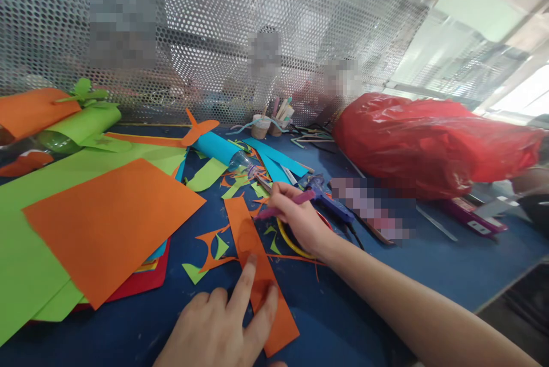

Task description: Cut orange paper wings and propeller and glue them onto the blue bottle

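My left hand (227, 315) rests with its index finger and thumb apart on an orange paper strip (245, 241), pressing it to the blue table. In my right hand (300, 218) is a purple pen (278, 210), its tip close above the strip's right edge near the far end. A faint curved line shows on the strip above my left fingertip. Partly hidden behind my right wrist lies a yellow ring (286, 236), perhaps a tape roll. Orange and green paper scraps (214, 250) are scattered around the strip.
Left are a large orange sheet (115, 224) and green sheets (17, 275). Paper-wrapped bottles, one blue (217, 147), lie behind. A blue glue gun (330, 201) sits to the right, before a red plastic bag (429, 141). Perforated metal mesh (206, 30) stands at the back.
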